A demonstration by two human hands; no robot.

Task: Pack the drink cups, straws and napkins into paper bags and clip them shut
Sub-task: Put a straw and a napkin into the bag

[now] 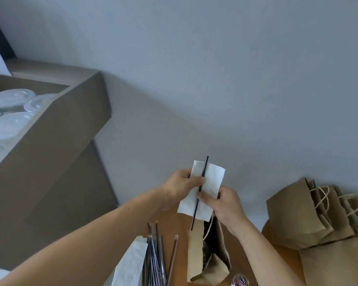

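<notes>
No text or labels can be read anywhere

1 head-worn camera faces forward and down, close above the left hand (183, 183) and right hand (225, 203), wall (215, 58) beyond.

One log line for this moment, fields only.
left hand: holds napkin and straw | right hand: pinches both | paper bag: open below | not yet packed

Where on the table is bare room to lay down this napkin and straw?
One bare wood patch lies between the open bag and the pile of flat bags. A narrow strip runs between the loose straws and the open bag. Around the clips it is crowded.
</notes>
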